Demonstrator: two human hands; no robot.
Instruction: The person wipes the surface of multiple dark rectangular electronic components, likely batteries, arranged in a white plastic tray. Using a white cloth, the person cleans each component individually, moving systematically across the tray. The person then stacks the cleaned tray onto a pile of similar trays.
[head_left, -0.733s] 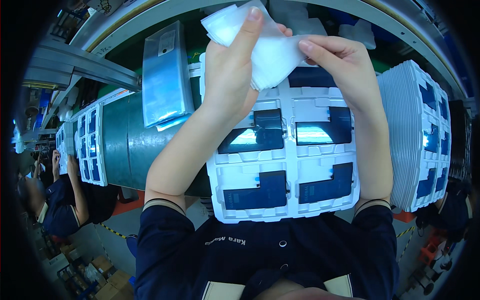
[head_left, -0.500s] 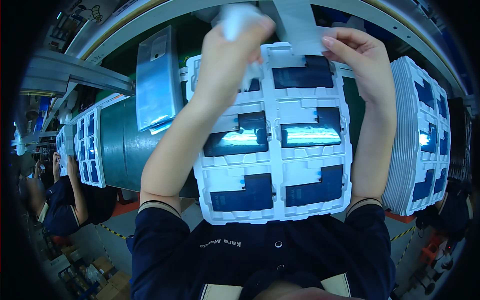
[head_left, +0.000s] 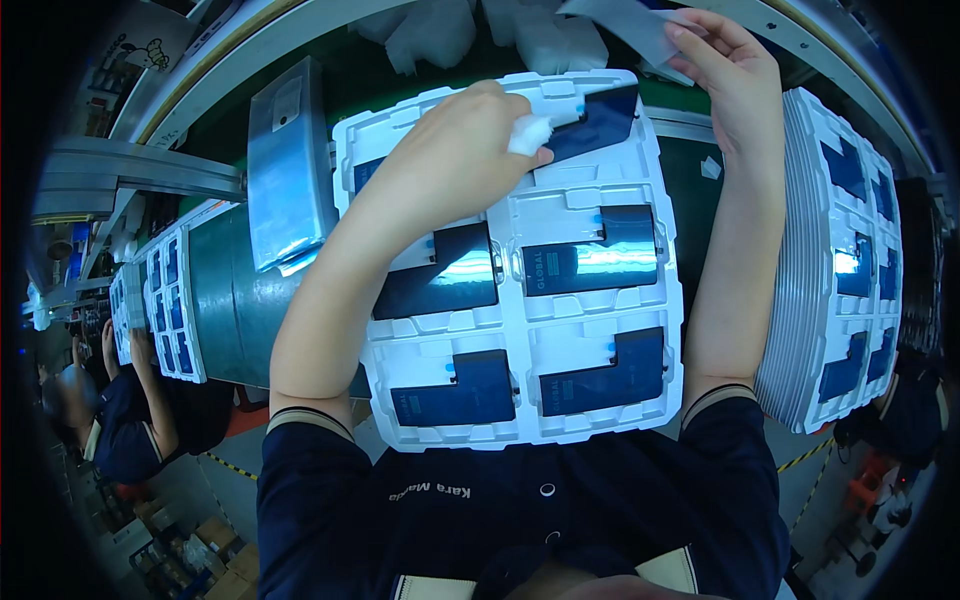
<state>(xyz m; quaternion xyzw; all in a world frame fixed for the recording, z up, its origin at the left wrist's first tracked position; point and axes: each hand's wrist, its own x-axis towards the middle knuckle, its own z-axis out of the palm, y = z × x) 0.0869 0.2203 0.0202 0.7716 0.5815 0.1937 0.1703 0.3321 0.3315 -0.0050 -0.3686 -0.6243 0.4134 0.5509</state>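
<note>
A white plastic tray (head_left: 512, 345) lies in front of me, with dark, flat L-shaped batteries in its pockets. My left hand (head_left: 480, 130) is closed on a crumpled white wad (head_left: 530, 134) over the tray's far row. Its thumb tip touches the far right battery (head_left: 600, 125), which sits tilted in its pocket. Beneath that hand and forearm, the far left battery (head_left: 368, 175) is mostly hidden. Beyond the tray's far right corner, my right hand (head_left: 725, 65) pinches a translucent pale sheet (head_left: 630, 28) between thumb and fingers.
A tall stack of filled trays (head_left: 790, 270) stands on the right. Blue plastic sleeves (head_left: 288, 180) lie to the left on the green belt (head_left: 230, 285). White wads (head_left: 430, 38) rest beyond the tray. Far left, another person (head_left: 125, 400) works beside more trays (head_left: 178, 310).
My left hand has come down and nearer with the wad, onto the far right battery, now tilted. My right hand has lifted the sheet farther away. The tray has shifted slightly left.
</note>
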